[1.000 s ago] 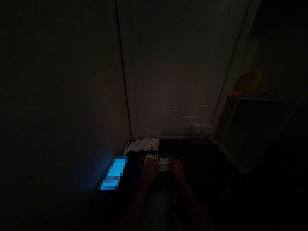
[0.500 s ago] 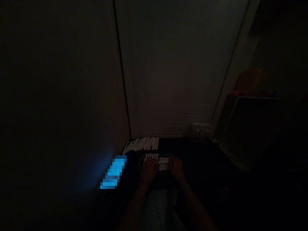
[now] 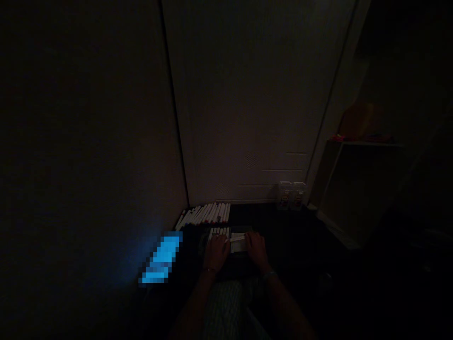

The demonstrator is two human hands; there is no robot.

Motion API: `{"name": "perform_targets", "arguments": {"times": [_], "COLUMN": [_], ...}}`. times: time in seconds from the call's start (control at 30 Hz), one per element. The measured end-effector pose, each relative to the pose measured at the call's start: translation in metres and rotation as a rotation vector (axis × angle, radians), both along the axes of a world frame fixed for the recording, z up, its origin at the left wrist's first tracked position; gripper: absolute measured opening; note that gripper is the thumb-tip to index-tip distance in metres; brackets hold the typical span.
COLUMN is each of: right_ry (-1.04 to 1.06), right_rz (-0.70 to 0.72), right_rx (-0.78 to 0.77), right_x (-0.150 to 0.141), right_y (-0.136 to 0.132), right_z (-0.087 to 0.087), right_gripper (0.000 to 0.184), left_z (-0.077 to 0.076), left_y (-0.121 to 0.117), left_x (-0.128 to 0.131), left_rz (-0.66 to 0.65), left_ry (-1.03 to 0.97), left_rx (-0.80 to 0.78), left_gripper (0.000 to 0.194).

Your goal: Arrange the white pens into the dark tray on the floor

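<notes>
A white marker (image 3: 237, 239) lies sideways between my two hands. The fingers of my left hand (image 3: 216, 252) are closed on its left end, and those of my right hand (image 3: 256, 249) pinch its right end. Beneath them is a shallow clear case (image 3: 242, 229), dim in the dark. Several upright white markers (image 3: 219, 231) stand side by side in its left part, partly covered by my left hand. A pale white surface (image 3: 239, 246) shows in the right part; what it is, I cannot tell.
Behind the case, a row of loose white markers (image 3: 208, 215) leans on the dark table (image 3: 251, 215). Two clear plastic boxes (image 3: 291, 196) stand by the wall at the back right. A glowing blue, blurred-out screen (image 3: 161, 259) lies at left. A shelf unit (image 3: 368, 174) is farther right.
The whole view has shifted slightly, so everything sits a little farther left. Both hands keep the marker between them, with hardly any movement over the case.
</notes>
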State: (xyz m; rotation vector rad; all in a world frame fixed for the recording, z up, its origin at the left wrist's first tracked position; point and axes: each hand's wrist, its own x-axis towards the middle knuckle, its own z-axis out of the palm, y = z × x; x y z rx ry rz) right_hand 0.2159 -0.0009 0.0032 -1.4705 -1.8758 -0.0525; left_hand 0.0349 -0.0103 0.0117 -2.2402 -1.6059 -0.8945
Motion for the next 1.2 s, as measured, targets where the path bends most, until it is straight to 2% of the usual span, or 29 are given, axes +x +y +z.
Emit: {"name": "perform_targets", "arguments": {"times": [0.27, 0.6, 0.97, 1.2], "right_ry": [0.003, 0.035, 0.023, -0.001], "right_rz": [-0.004, -0.013, -0.019, 0.003], "right_rx": [-0.023, -0.008, 0.002, -0.008], "right_x": [-0.001, 0.000, 0.000, 0.001], "right_y": [0.000, -0.004, 0.001, -0.001], "right_z": [0.001, 0.006, -0.002, 0.001], "right_gripper": [0.030, 0.030, 0.029, 0.030], "left_z": [-0.010, 0.002, -0.008, -0.005], "left_y": [0.006, -0.002, 0.004, 0.004], "left_x": [-0.004, 0.001, -0.001, 0.001], "left_rz": [-0.007, -0.023, 0.003, 0.035], "left_ry": [0.010, -0.003, 0.029, 0.059], "left_rx": [-0.011, -0.038, 0.002, -0.016], "left_gripper": [0.030, 0.027, 0.031, 0.033]}}
